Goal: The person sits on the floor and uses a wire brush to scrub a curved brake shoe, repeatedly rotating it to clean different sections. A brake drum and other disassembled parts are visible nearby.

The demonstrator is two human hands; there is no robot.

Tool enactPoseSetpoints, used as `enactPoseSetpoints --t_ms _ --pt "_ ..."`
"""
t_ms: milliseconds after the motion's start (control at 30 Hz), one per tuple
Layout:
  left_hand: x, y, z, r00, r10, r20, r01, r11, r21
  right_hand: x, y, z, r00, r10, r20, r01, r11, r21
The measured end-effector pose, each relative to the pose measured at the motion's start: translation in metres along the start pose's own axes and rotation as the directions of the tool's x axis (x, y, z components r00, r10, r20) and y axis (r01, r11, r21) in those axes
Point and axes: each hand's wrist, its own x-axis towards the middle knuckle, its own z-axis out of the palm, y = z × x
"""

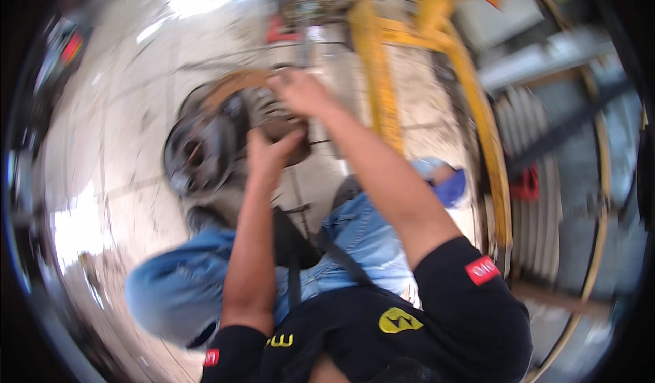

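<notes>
Both hands, left hand (pixel 271 153) near and right hand (pixel 299 93) far, clasp a grey-brown ribbed metal part (pixel 264 110), apparently steadying it beside the dark round metal housing (pixel 203 152) leftward.

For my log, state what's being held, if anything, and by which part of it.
A metal part appears held: the left hand at its near side, the right hand at its far right. Blur hides the exact grip.
</notes>
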Motion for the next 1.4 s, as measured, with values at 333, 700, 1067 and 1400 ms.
enactPoseSetpoints --t_ms 333,700,1067,1400 --pt "0.004 -0.003 -0.007 0.995 -0.101 0.007 0.101 0.995 -0.001 -0.020 -0.017 -0.013 0.997 0.079 -0.009 -0.078 0.995 0.067" --pt "-0.002 0.009 -0.002 0.992 -0.123 0.001 0.122 0.992 0.043 -0.018 -0.015 -0.007 0.998 0.054 -0.023 -0.052 0.993 0.102" --pt "0.004 -0.002 -0.009 0.994 -0.093 0.050 0.094 0.995 -0.017 -0.018 -0.014 -0.007 0.998 0.050 -0.031 -0.046 0.991 0.123" --pt "0.005 -0.004 -0.012 0.995 -0.089 0.049 0.090 0.996 -0.011 -0.013 -0.011 0.001 0.998 0.027 -0.058 -0.020 0.993 0.115"
